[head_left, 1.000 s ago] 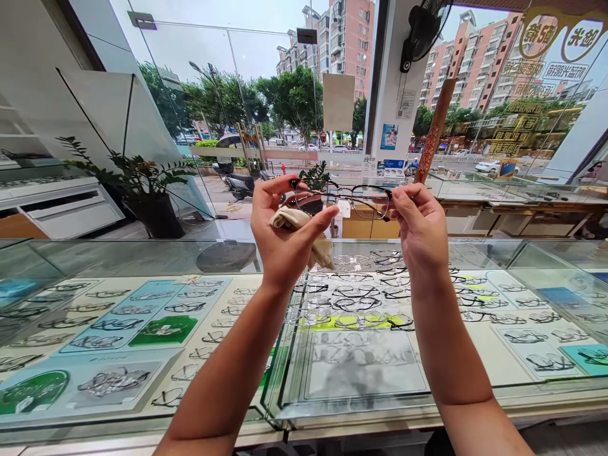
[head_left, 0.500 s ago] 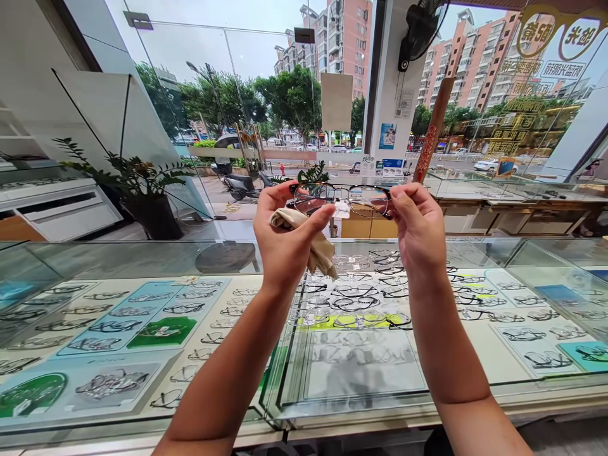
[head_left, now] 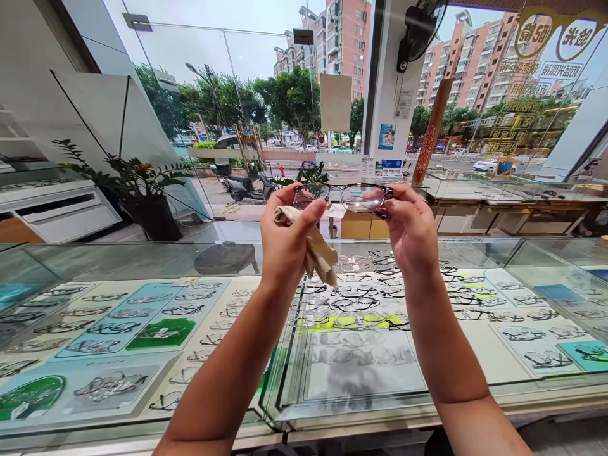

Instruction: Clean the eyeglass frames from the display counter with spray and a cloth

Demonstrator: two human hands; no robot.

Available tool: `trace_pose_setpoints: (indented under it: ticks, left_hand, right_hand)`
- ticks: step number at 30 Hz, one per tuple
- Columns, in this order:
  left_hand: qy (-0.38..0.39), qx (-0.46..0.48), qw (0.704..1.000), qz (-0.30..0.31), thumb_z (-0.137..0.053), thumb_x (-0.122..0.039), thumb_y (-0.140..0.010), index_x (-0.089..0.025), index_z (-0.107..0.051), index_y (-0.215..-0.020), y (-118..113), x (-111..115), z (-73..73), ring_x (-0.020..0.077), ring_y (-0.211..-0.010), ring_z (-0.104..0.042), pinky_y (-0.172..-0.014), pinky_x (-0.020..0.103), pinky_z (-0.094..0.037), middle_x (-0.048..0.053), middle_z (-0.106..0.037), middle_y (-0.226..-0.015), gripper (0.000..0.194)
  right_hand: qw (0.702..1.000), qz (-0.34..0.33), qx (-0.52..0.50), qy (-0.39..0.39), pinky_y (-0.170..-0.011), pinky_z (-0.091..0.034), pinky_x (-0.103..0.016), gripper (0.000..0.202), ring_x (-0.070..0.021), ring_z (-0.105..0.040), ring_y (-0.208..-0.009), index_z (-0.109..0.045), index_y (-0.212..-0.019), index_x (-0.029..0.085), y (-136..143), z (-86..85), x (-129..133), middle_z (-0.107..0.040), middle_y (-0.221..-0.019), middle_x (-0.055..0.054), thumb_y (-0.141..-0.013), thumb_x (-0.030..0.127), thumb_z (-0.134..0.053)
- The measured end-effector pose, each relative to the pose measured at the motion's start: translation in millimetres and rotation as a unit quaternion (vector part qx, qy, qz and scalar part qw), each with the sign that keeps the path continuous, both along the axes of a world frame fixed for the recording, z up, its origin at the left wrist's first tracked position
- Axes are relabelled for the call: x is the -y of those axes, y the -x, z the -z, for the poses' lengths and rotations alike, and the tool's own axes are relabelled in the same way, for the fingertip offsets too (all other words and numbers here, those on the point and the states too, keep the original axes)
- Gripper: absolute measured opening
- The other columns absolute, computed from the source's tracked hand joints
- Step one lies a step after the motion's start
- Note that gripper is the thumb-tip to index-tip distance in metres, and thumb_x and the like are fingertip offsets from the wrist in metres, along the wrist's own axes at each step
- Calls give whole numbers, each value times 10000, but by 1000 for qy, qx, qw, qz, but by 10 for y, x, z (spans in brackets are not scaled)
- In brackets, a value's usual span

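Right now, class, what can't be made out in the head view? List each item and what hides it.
All in the head view:
- Middle of the beige cloth: behind the left hand.
- Outer right end of the held eyeglasses: covered by the right hand's fingers.
- Top of the wall fan: cut off by the upper edge.
- Small print on the blue poster: too small.

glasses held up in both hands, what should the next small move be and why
Perhaps bring the cloth up to the lens beside the left hand: that hand holds the cloth, which hangs below the lenses, and the right hand grips the other end of the glasses, so it could steady them.
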State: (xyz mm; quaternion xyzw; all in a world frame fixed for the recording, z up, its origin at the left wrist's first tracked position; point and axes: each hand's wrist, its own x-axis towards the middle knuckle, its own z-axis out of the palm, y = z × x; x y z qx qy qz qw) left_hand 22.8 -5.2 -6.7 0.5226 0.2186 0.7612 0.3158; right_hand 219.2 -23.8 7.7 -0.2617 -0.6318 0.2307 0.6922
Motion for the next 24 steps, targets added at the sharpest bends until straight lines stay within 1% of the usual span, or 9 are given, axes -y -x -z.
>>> trace_pose_setpoints:
  ticks: [4,6,9,11,13,15,17,18,24]
  left_hand:
    - [69,-11,992,106,-895,-609,-764,-235,-675,-1156,-17,19,-8,281,-982,-764,-674,329,-603,106,-756,-1105,584]
    - [108,-13,981,158,-877,-646,-760,-221,-703,-1080,-68,34,2,292,-944,-773,-621,327,-596,115,-774,-1082,560]
    - [172,-22,957,234,-849,-680,-771,-222,-727,-1013,-160,63,19,263,-832,-769,-519,303,-559,106,-781,-1003,532]
    - [219,-12,932,290,-854,-665,-780,-225,-732,-971,-203,84,24,217,-699,-730,-449,280,-514,80,-762,-892,494]
    - [272,2,894,357,-876,-640,-776,-221,-723,-888,-225,107,20,170,-579,-661,-406,255,-476,47,-712,-769,460]
    - [321,17,852,413,-893,-638,-761,-212,-705,-816,-236,141,9,134,-536,-614,-389,221,-461,26,-665,-704,469]
    - [349,32,824,445,-916,-639,-733,-197,-685,-787,-244,186,-5,106,-541,-600,-394,182,-460,17,-641,-697,502]
    - [353,37,818,453,-925,-632,-725,-188,-681,-792,-248,210,-12,93,-546,-596,-400,165,-459,12,-634,-704,511]
    - [349,10,800,487,-843,-615,-839,-156,-660,-874,-272,284,-40,65,-541,-564,-421,140,-426,-16,-581,-711,495]
  right_hand:
    - [994,-13,57,-89,-1044,-582,-455,166,-255,-720,-1204,-787,-1024,321,91,8,46,-800,-1183,-19,-876,397,-795]
    - [990,1,65,-124,-1097,-557,-487,119,-260,-715,-1221,-816,-1002,343,132,14,74,-803,-1154,-12,-889,381,-814]
    - [988,26,83,-130,-1106,-552,-524,87,-277,-721,-1210,-841,-976,352,147,17,113,-809,-1143,-21,-911,405,-816]
    - [986,31,92,-139,-1089,-554,-529,93,-282,-723,-1190,-852,-967,359,127,8,137,-816,-1147,-20,-905,425,-832]
    - [983,21,95,-155,-1096,-544,-528,93,-279,-722,-1183,-859,-976,375,99,-8,158,-822,-1154,-12,-895,420,-851]
    - [981,6,101,-168,-1104,-541,-527,85,-277,-728,-1183,-863,-978,385,73,-22,172,-826,-1159,-5,-894,399,-859]
    - [979,-8,107,-176,-1094,-556,-525,81,-277,-743,-1176,-866,-980,379,54,-26,174,-830,-1164,-5,-899,376,-858]
    - [978,-17,106,-181,-1081,-569,-520,85,-276,-752,-1170,-867,-987,373,45,-25,172,-833,-1163,-6,-903,364,-856]
    - [980,-40,94,-170,-1057,-608,-491,99,-273,-768,-1179,-869,-1020,348,-16,-17,207,-838,-1146,-11,-929,370,-839]
